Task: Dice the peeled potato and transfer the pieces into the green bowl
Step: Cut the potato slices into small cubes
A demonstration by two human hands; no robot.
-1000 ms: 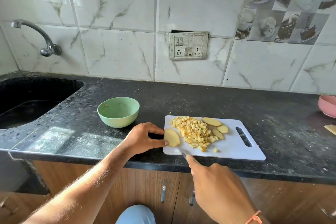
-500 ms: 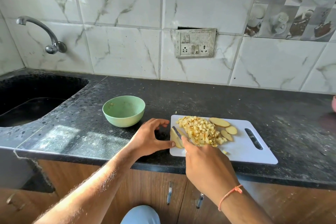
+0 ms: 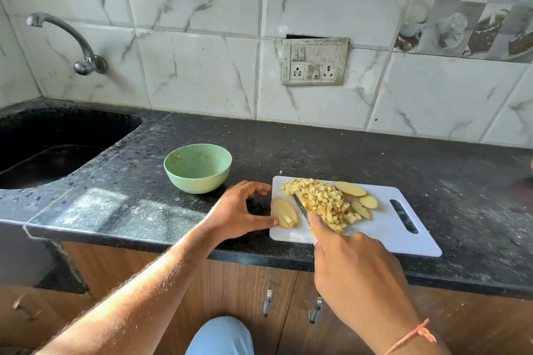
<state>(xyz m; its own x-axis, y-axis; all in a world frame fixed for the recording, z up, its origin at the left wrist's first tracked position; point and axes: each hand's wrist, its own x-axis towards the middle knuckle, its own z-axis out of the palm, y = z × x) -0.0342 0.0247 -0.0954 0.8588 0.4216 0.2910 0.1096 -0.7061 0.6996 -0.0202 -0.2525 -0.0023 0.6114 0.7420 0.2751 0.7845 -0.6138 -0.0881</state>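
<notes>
Head view: on the white cutting board [image 3: 383,228] at the front edge of the dark desk [image 3: 288,147], a person works through a peeled potato. The left hand [image 3: 236,212] rests off the board's left edge, thumb tip touching a potato slice [image 3: 284,212] already scored into strips, the other fingers loosely curled above it and gripping nothing. The right hand [image 3: 352,265], at the board's near edge, is wrapped around the handle of a knife [image 3: 300,206], its blade lying between that slice and the heap of diced potato [image 3: 323,202] at the board's middle. Three uncut slices [image 3: 359,196] sit just right of the heap. The green bowl [image 3: 198,167] stands on the desk left of the board and beyond the left hand, holding only a few scraps. By the look of it most dicing is done; four slices and the whole transfer are left
</notes>
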